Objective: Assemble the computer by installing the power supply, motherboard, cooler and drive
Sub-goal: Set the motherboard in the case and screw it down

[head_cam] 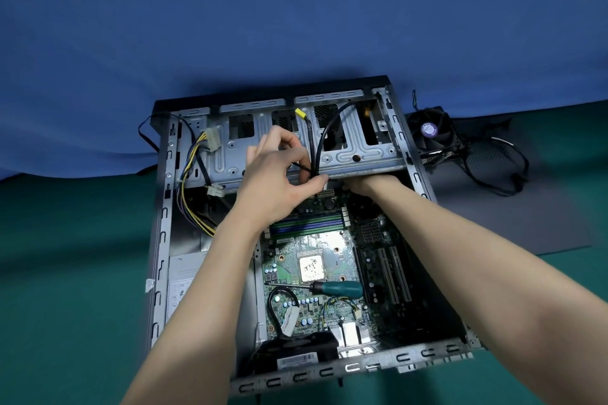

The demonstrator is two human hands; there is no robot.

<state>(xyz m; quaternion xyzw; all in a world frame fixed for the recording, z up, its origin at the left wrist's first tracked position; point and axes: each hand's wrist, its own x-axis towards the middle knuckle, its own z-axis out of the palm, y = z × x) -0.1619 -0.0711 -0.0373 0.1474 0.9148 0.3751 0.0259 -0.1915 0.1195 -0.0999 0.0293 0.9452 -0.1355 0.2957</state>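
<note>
Head view: left hand (279, 171) pinches cable (309, 141) at cage (360, 154) edge (right hand (363, 184) beneath).

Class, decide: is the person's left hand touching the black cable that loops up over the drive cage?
Touching. The head view shows the left hand pinching the black cable between thumb and curled fingers, just in front of the drive cage.

Green motherboard (286, 259) flat inside the open case (163, 240), grey power supply (181, 273) at its left, black cooler (431, 131) outside.

R hand (363, 185) mostly hidden under drive cage (348, 154).
</note>
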